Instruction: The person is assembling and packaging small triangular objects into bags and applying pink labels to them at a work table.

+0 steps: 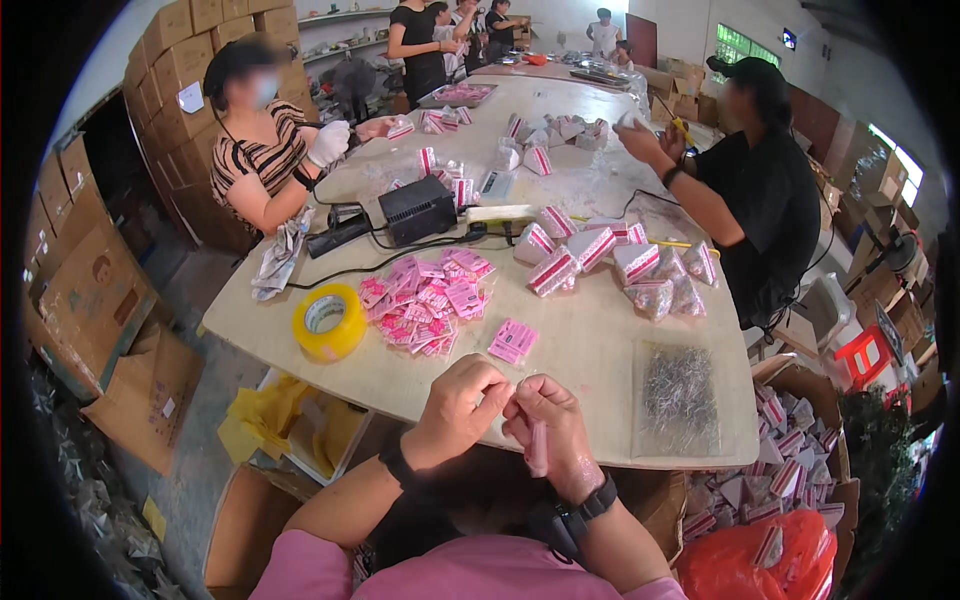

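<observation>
At the table's near edge my two hands meet, fingertips almost touching. My left hand (458, 408) is closed in a pinch; whatever is between its fingers is too small or hidden to name. My right hand (556, 425) has its fingers curled around a folded pink card (538, 448), whose lower part shows below them. Just beyond the hands lies a small stack of pink cards (512, 341). Farther left a loose heap of pink printed cards (425, 305) spreads out beside a roll of yellow tape (329, 322).
Thin metal pins or wires fill a clear flat bag (680, 398) at right. Wrapped wedge-shaped packets (570, 262) lie beyond, near a black power box (417, 210) with cables. Co-workers sit on both sides (265, 150). A carton of packets (765, 470) stands below right.
</observation>
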